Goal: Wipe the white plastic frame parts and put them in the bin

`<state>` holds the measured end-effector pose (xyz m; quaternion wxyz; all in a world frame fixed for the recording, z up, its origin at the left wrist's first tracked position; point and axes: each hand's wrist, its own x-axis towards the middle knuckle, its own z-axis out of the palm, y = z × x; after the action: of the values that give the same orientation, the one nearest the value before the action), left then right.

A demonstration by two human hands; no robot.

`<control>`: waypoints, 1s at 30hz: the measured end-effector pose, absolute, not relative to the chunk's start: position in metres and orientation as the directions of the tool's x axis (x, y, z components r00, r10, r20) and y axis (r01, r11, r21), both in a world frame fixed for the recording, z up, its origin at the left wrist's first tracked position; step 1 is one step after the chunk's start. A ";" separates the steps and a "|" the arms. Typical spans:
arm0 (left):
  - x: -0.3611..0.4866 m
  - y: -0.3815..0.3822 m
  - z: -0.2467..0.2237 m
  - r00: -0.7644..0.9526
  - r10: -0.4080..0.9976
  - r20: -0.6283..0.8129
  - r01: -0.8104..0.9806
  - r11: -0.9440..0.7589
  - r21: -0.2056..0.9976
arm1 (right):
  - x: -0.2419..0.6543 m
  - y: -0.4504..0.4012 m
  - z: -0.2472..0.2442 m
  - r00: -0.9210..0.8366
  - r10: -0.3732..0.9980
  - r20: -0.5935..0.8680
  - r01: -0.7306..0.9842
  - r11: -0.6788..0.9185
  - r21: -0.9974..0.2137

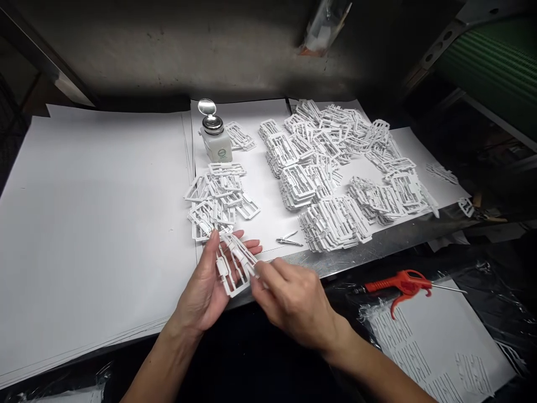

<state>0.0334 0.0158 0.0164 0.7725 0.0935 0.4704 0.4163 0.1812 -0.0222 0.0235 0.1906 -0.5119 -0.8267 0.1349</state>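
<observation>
- Left hand [210,291]: palm up, grip closed around white plastic openwork pieces [229,277], held above the bench's front edge.
- Right hand [293,296]: grip pinched on the right side of the same pieces, fingertips together.
- Loose heap of white plastic frames [218,196]: on the bench [377,238], just beyond the left hand.
- White square bottle with raised round metal lid [217,146]: upright behind the heap.
- Small silver metal cutters [289,241]: between the heap and stacked white frames [333,224].
- Red air gun with thin metal nozzle [410,284]: below the bench's front edge, at right.
</observation>
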 end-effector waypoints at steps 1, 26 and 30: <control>0.034 0.015 0.017 0.223 0.728 -0.648 -0.557 0.641 0.528 | 0.178 -0.023 0.024 -0.438 0.885 0.158 0.795 0.463 -0.392; 0.033 0.006 0.003 0.220 0.758 -0.614 -0.519 0.624 0.584 | 0.165 0.031 0.029 -0.270 0.905 0.329 0.496 0.423 -0.758; 0.026 0.009 0.005 0.318 0.739 -0.593 -0.537 0.656 0.530 | 0.183 0.024 0.029 -0.153 0.943 0.295 0.555 0.329 -0.764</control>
<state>0.0264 0.0090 0.0049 0.8031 0.1184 0.4281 0.3973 0.1832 0.0242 0.0287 0.3882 -0.5224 -0.7168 0.2502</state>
